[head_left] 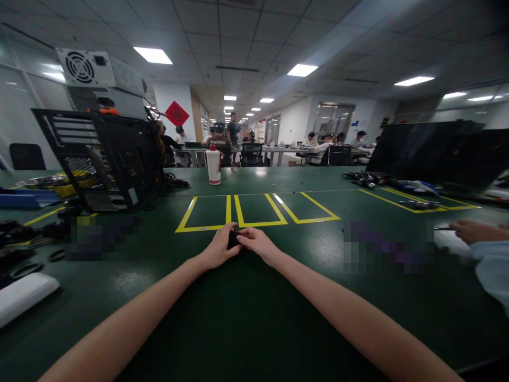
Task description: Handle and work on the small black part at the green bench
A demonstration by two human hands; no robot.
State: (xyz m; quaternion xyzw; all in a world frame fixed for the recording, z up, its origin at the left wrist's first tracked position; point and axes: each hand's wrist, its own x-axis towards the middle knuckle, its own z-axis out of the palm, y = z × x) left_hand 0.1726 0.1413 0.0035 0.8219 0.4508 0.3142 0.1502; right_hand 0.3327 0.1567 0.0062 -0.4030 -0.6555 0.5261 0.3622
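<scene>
Both of my hands meet over the green tabletop (pixel 238 307), just on the near side of the yellow tape outlines (pixel 262 225). Between them is a small black object (pixel 233 239), mostly covered by fingers, so its kind does not show. My left hand (pixel 218 248) wraps round it from the left, thumb on the near side. From the right, my right hand (pixel 257 243) pinches at it with thumb and forefinger. Whether the object touches the table cannot be made out.
At the left stands an open black computer case (pixel 119 164) with a power supply (pixel 93 69) on top. Farther back is a white cup (pixel 213 167) with a red lid. A co-worker's hand (pixel 477 232) holds a thin tool at the right. Cables (pixel 360 178) lie near a dark monitor (pixel 425 148).
</scene>
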